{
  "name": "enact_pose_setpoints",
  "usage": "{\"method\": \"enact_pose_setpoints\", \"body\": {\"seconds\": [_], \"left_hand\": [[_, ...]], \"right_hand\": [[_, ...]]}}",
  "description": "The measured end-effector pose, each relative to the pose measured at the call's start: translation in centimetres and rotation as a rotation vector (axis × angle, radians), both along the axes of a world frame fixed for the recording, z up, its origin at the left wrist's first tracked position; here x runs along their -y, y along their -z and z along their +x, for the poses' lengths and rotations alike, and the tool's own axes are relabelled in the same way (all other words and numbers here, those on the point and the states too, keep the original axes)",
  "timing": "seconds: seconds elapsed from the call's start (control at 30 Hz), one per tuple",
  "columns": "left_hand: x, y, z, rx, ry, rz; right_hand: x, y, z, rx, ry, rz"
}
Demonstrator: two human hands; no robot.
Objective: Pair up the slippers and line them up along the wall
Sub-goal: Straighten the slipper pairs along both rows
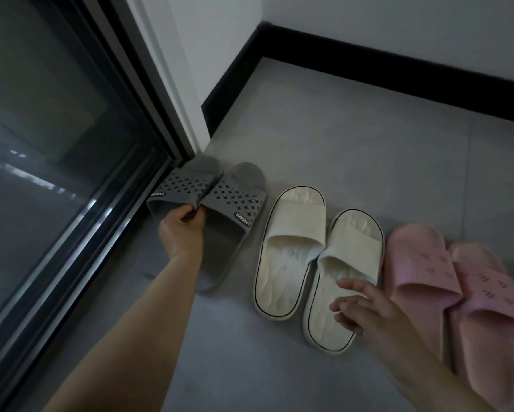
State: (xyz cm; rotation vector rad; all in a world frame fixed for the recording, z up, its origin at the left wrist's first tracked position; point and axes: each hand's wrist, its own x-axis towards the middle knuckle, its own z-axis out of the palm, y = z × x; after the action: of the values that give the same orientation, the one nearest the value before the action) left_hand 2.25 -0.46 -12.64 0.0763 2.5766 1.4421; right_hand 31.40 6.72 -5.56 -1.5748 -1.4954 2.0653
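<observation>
**Pink, cream and grey pairs in a row**

Right hand, fingers spread and grasping nothing, hovers over the cream slippers. Pink slippers lie beside them. Farther off, left hand pinches both grey slippers near the black skirting.

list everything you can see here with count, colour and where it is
grey slippers: two, grey with dark star cut-outs, side by side on the floor by the glass door
cream slippers: two, cream with dark edge line, side by side in the middle of the row
pink slippers: two, pink, side by side at the right end of the row, partly cut off by the frame
glass door: one, dark frame, at left
skirting: one strip, black, along the foot of the wall
wall: white, at the back
floor: grey tiles
left hand: one, fingers pinching the grey slippers' straps where they meet
right hand: one, open, over the right cream slipper
</observation>
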Motion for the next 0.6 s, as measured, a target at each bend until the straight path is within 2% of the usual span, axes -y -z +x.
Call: {"method": "enact_pose_setpoints", "body": {"seconds": [0.23,0.4,0.47,0.53,0.6], "left_hand": [[0.6,0.3,0.3,0.004,-0.011,0.047],[1.1,0.1,0.6,0.06,-0.016,0.081],[1.5,-0.4,1.3,0.015,-0.039,0.068],[1.8,-1.1,2.1,-0.144,-0.02,0.022],[1.6,-2.2,2.8,-0.319,0.136,-0.014]], "right_hand": [[1.1,0.3,-0.4,0.016,-0.007,-0.039],[0.9,0.4,-1.3,0.01,-0.012,0.006],[0.3,0.7,-1.4,0.092,-0.033,0.205],[-0.9,0.7,-1.7,0.235,-0.092,0.564],[-2.7,0.8,-2.5,0.345,-0.233,0.868]]}}
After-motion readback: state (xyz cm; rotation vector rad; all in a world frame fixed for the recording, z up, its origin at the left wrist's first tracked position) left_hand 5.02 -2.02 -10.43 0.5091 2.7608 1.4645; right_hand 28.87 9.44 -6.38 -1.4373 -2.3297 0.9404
